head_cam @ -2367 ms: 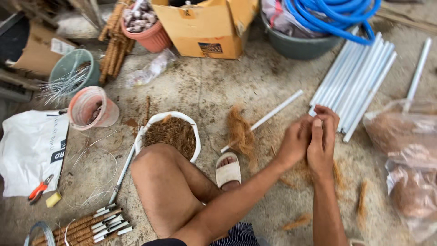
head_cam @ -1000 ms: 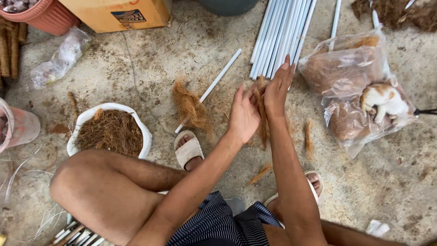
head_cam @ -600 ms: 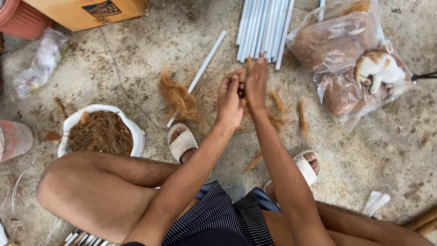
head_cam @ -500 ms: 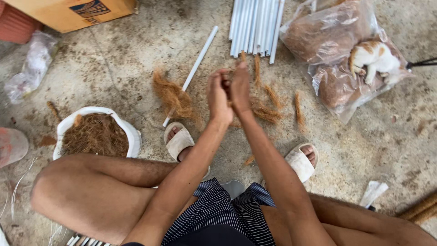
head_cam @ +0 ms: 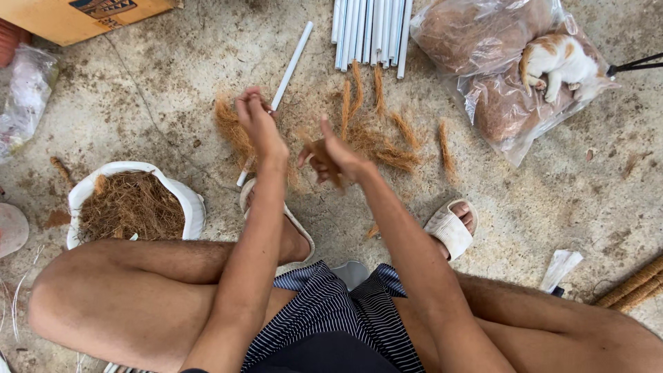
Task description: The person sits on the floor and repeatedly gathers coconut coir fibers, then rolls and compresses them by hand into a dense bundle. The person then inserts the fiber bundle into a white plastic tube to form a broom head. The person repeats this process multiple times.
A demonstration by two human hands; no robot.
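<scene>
Brown coconut fibre (head_cam: 323,153) sits pinched in the right hand (head_cam: 333,157) at mid-frame; the left hand (head_cam: 257,119), apart from it, grips another tuft (head_cam: 231,128). At left, a white sack (head_cam: 186,200) holds loose fibre; upper right, clear bags (head_cam: 476,34) hold more.

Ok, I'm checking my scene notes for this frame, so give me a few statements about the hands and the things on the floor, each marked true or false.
1. The right hand holds a tuft of brown fibre. True.
2. A cat lies on the plastic bags. True.
3. The white sack holds white tubes. False: it holds brown fibre; the tubes lie on the floor.
4. The two hands are pressed together. False: the left hand is raised apart from the right.
5. Both feet are bare. False: each wears a pale sandal.
</scene>
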